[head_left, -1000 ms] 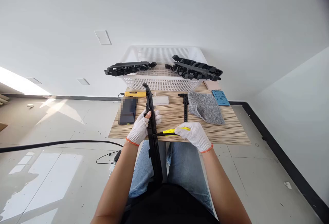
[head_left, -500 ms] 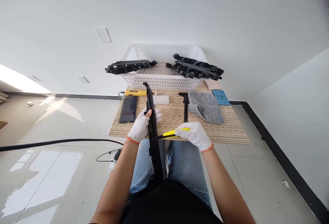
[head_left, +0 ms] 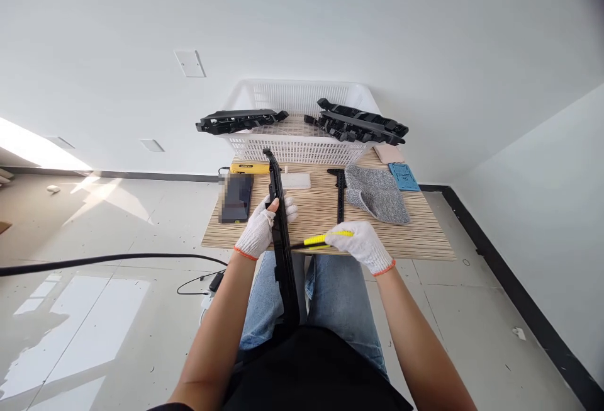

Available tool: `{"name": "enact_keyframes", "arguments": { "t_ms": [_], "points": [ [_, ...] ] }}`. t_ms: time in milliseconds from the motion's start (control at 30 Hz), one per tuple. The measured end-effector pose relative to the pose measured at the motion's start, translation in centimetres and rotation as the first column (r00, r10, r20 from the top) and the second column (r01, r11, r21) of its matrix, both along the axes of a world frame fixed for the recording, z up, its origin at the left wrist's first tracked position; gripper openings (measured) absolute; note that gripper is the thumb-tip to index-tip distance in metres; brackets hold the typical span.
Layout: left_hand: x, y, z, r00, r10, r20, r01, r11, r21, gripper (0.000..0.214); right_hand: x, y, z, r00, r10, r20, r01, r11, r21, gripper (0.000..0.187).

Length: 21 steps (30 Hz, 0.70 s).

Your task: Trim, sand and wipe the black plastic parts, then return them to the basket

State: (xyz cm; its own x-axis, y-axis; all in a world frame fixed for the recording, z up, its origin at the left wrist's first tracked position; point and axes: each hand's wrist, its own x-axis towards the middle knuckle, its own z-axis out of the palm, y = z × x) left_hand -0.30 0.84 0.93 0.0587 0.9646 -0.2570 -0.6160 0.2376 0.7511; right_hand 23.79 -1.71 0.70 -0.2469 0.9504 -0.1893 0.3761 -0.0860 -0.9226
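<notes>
My left hand (head_left: 260, 230), in a white knit glove, is closed round a long black plastic part (head_left: 283, 253) that runs from my lap up over the small wooden table (head_left: 425, 238). My right hand (head_left: 362, 245), also gloved, grips a yellow-handled tool (head_left: 315, 241) whose dark tip touches the right side of the black part. Both hands hover at the table's near edge, above my knees in blue jeans.
A white mesh basket (head_left: 297, 146) at the table's back carries black plastic parts (head_left: 361, 124) on its rim, one (head_left: 236, 123) on the left. On the table lie a dark phone (head_left: 234, 198), a yellow tool (head_left: 249, 168), a grey glove (head_left: 377, 194), a blue card (head_left: 403, 177). A cable (head_left: 94, 261) crosses the floor.
The tool and my right hand have shifted slightly right and up along the black part. The view has drifted a little; my left hand keeps its grip.
</notes>
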Motion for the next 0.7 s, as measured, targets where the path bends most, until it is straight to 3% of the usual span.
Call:
{"name": "enact_keyframes", "arguments": {
  "t_ms": [67, 167, 300, 400, 700],
  "points": [
    [0.00, -0.02, -0.01, 1.000, -0.006, 0.001, 0.006, 1.000, 0.003, 0.034, -0.15, -0.18, 0.06, 0.999, -0.050, -0.010, 0.050, 0.999, -0.022, 0.046],
    [-0.03, 0.01, -0.11, 1.000, -0.014, -0.010, 0.014, 1.000, 0.003, 0.034, -0.34, -0.30, 0.16, 1.000, 0.014, 0.025, -0.014, 0.999, -0.036, 0.042],
    [-0.03, 0.10, -0.33, 1.000, 0.002, -0.025, -0.002, 1.000, -0.024, 0.035, -0.44, -0.25, 0.19, 0.996, -0.082, 0.024, 0.082, 0.997, -0.006, 0.042],
    [-0.01, 0.11, -0.44, 1.000, -0.022, -0.010, 0.022, 1.000, -0.005, 0.034, -0.39, -0.20, 0.23, 0.998, -0.014, 0.060, 0.014, 1.000, 0.003, 0.040],
    [-0.21, -0.12, -0.29, 0.999, -0.030, -0.030, 0.030, 1.000, -0.005, 0.038, -0.16, 0.06, 0.53, 0.997, -0.075, 0.023, 0.075, 0.997, -0.014, 0.040]
  ]
}}
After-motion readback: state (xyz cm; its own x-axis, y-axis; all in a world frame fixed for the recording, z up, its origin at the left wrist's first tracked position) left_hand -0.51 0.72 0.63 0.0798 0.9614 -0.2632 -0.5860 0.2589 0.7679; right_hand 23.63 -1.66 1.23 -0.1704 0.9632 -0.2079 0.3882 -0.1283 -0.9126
